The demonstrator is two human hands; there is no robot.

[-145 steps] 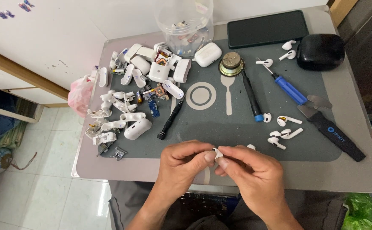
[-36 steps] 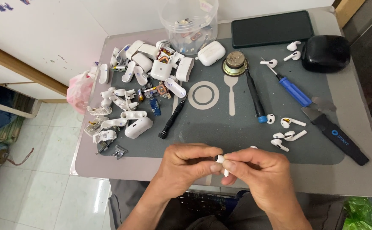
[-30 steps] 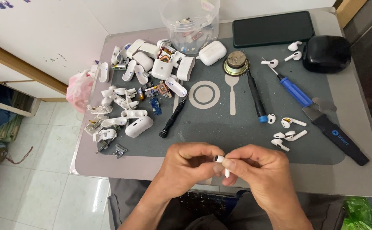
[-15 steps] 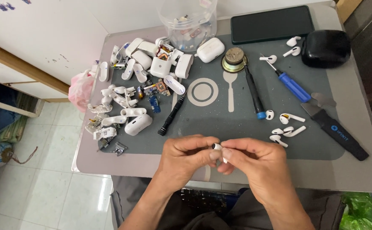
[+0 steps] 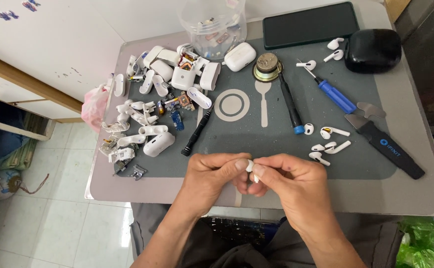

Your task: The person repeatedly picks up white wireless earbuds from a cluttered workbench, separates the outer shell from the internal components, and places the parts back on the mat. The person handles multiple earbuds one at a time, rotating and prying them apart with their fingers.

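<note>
Over mat's near edge | left hand (image 5: 212, 176) and right hand (image 5: 289, 181) curled, fingertips pinching apparently a white earbud (image 5: 250, 167)

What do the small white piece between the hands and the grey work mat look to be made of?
The earbud, pinched between left hand and right hand, looks like glossy white hard plastic, going by its smooth sheen. The mat looks like matte grey rubber or silicone: flat, dull, no glare.

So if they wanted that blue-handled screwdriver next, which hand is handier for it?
Probably the right hand. The blue-handled screwdriver lies on the mat's right half, beyond it; the left hand would have to cross over. Both hands now pinch the small white earbud.
</note>
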